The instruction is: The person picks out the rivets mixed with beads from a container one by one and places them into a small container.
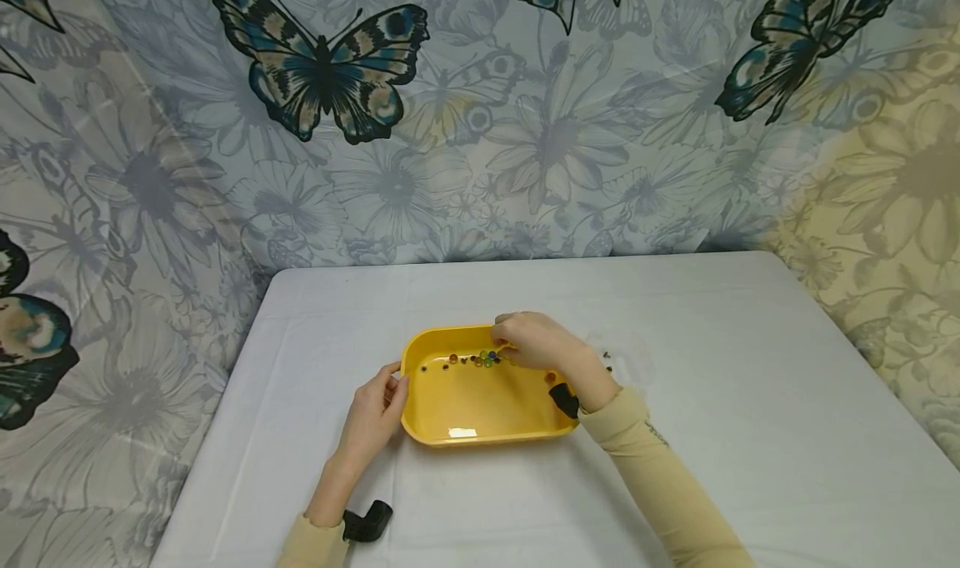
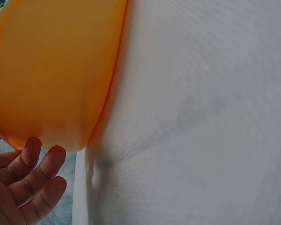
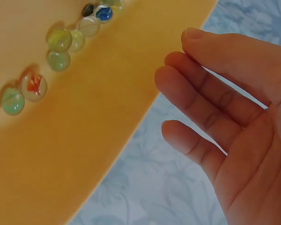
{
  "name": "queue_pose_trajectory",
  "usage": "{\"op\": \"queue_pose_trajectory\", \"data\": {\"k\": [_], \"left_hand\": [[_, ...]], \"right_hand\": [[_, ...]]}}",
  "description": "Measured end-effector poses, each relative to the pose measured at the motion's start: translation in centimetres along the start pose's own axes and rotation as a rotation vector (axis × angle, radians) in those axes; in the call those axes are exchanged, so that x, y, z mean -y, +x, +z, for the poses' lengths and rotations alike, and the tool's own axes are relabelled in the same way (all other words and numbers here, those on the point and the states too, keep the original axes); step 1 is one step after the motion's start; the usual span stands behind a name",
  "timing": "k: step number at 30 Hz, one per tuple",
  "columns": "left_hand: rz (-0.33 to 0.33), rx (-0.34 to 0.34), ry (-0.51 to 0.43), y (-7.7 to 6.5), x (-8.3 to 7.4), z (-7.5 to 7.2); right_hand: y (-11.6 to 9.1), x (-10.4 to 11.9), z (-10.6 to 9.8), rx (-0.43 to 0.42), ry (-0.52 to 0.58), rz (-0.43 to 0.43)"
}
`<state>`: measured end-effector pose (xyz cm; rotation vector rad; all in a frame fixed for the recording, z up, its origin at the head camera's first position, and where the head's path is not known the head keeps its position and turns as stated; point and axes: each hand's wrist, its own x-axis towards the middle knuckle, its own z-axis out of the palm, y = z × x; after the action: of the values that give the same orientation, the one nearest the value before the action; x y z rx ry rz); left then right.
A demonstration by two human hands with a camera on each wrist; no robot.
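Observation:
A yellow tray (image 1: 480, 401) stands on the white-covered table, with several glass marbles (image 1: 486, 359) strung along its far side. At its left end, my left hand (image 1: 375, 410) holds the rim; the left wrist view shows loosely bent fingers (image 2: 51, 161) against the tray's end. My right hand (image 1: 540, 341) reaches over the far right part of the tray. In the right wrist view its thumb and fingertips (image 3: 167, 78) hover by the tray edge, nothing visible between them. Clear, green and blue-swirled marbles (image 3: 59, 41) lie apart from those fingertips.
A few small dark beads (image 1: 607, 355) lie on the table just right of the tray. An orange marble (image 1: 551, 377) sits by the tray's right end. Patterned butterfly cloth (image 1: 465, 160) hangs behind the white tabletop (image 1: 750, 368).

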<state>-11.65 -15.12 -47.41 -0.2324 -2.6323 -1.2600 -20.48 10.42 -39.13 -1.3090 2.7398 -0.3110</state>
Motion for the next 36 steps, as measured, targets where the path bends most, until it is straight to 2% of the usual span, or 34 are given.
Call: {"op": "queue_pose_trajectory", "data": {"k": [12,36], "left_hand": [[0.008,-0.005,0.006,0.0,0.1,0.1],[-0.019,0.007,0.016,0.0,0.0,0.1]], "right_hand": [[0.7,0.1,0.8,0.066,-0.004,-0.027],[1.3,-0.3,2.7,0.084,-0.036,-0.041]]}}
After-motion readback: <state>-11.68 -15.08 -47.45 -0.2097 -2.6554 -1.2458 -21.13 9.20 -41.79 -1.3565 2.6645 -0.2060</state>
